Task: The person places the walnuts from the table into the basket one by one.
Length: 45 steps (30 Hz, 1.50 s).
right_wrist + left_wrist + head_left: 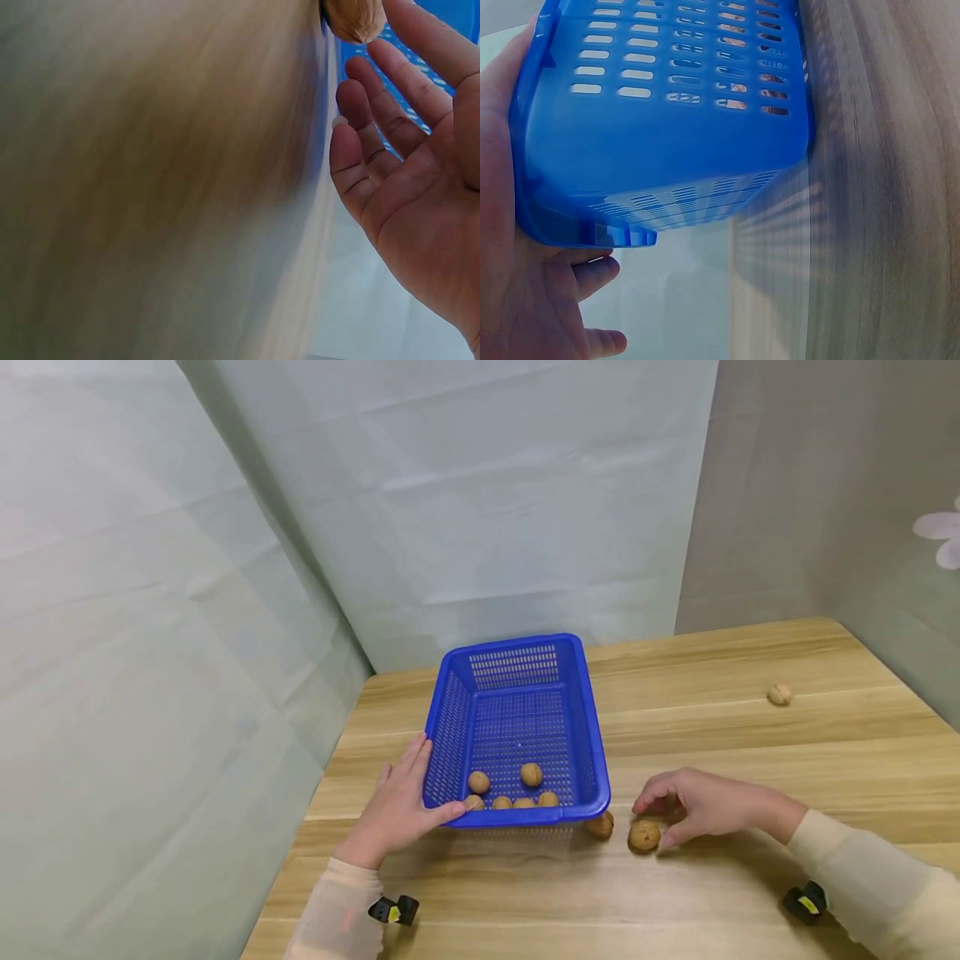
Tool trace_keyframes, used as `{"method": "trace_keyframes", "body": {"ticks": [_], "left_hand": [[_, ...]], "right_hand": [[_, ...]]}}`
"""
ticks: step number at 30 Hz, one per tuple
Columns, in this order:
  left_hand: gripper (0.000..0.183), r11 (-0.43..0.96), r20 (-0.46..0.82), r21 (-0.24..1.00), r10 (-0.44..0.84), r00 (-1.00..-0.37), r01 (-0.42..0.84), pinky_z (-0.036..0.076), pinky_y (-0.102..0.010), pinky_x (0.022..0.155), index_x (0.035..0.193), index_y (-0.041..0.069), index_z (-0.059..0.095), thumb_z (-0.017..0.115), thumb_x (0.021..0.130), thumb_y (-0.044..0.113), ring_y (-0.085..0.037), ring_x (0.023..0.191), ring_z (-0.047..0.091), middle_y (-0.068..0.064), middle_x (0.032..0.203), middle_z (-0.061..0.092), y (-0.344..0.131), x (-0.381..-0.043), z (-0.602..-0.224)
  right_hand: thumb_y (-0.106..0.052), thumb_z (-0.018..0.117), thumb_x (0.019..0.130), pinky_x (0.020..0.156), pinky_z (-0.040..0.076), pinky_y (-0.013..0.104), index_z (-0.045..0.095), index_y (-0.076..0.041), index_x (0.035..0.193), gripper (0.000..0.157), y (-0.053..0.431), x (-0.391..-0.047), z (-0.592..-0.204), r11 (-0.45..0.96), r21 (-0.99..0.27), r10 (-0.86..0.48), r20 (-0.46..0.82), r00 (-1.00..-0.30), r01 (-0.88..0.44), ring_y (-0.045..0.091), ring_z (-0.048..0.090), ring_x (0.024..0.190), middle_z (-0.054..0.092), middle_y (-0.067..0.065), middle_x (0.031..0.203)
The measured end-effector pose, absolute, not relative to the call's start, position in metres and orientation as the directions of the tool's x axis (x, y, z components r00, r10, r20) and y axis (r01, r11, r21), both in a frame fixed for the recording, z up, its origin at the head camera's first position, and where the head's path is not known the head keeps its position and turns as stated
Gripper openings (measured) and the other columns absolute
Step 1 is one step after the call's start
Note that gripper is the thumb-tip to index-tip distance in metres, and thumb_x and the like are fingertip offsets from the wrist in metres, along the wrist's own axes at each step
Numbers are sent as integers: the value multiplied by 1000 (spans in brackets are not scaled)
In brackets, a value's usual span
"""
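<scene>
A blue plastic basket [592,735] stands on the wooden table with several walnuts inside, mostly along its near side; one is this walnut [532,774]. My left hand [397,810] spreads over its near left corner, thumb along the near rim and straight fingers against the left side. In the left wrist view the palm lies against the rim. To the right, my right hand [705,802] bends loosely beside a walnut [644,836], thumb and fingertips spread around it. The right wrist view shows no firm grip on that walnut [355,19]; contact is unclear.
Another walnut [601,825] sits against the basket's near right corner, partly hidden by the rim. A further walnut [780,694] lies at the far right of the table [690,693]. Pale cloth [480,527] hangs behind the table and at its sides.
</scene>
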<state>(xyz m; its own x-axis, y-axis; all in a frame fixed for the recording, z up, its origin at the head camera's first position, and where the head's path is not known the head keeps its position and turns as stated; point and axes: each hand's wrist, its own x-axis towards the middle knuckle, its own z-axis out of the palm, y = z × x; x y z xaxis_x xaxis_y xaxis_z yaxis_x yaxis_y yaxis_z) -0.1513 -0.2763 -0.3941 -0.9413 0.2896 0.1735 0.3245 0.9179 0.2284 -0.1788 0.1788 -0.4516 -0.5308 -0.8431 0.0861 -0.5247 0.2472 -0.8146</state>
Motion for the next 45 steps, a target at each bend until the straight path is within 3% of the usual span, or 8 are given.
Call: {"method": "trace_keyframes", "body": {"ticks": [9, 21, 26, 34, 39, 45], "left_hand": [[109, 920, 167, 228, 286, -943, 320, 18, -67, 106, 151, -1, 21, 67, 77, 65, -27, 145, 16, -11, 160, 13, -275, -150, -392], [109, 923, 163, 225, 281, -946, 313, 18, -68, 106, 152, -1, 20, 67, 78, 63, -30, 145, 17, -12, 160, 13, -274, -148, -391], [108, 925, 163, 213, 282, -945, 313, 19, -69, 105, 151, -2, 21, 67, 78, 63, -31, 144, 18, -13, 159, 13, -274, -148, -391], [109, 924, 160, 223, 278, -947, 309, 18, -67, 106, 151, -1, 21, 67, 77, 64, -28, 145, 17, -11, 160, 13, -273, -148, -390], [109, 923, 169, 217, 284, -944, 317, 18, -67, 106, 151, -2, 22, 67, 77, 63, -29, 145, 17, -12, 159, 15, -274, -148, -391], [108, 925, 171, 207, 286, -943, 319, 19, -67, 106, 151, -2, 22, 68, 77, 63, -29, 144, 19, -12, 159, 15, -274, -148, -390]], "right_hand": [[-26, 78, 79, 80, 50, 29, 67, -11, 119, 43, 170, -181, -453, 247, -755, -873, 98, -477, -607, 7, 58, 93, 64, -8, 107], [-25, 79, 78, 78, 48, 27, 70, -17, 109, 33, 167, -182, -453, 263, -745, -877, 80, -474, -613, 6, 56, 89, 63, -12, 99], [-28, 79, 79, 76, 49, 27, 69, -20, 107, 31, 172, -182, -453, 288, -772, -862, 49, -505, -567, 6, 57, 88, 64, -12, 98], [-22, 78, 81, 79, 54, 31, 66, -13, 111, 34, 183, -184, -444, 302, -840, -813, 20, -582, -451, 11, 61, 91, 66, -6, 99], [-23, 76, 82, 79, 53, 32, 66, -17, 112, 32, 191, -189, -434, 345, -792, -779, 57, -625, -503, 11, 60, 92, 66, -9, 98], [-25, 75, 84, 82, 51, 35, 65, -15, 116, 35, 196, -193, -411, 390, -754, -734, 92, -673, -528, 11, 58, 94, 66, -11, 101]]}}
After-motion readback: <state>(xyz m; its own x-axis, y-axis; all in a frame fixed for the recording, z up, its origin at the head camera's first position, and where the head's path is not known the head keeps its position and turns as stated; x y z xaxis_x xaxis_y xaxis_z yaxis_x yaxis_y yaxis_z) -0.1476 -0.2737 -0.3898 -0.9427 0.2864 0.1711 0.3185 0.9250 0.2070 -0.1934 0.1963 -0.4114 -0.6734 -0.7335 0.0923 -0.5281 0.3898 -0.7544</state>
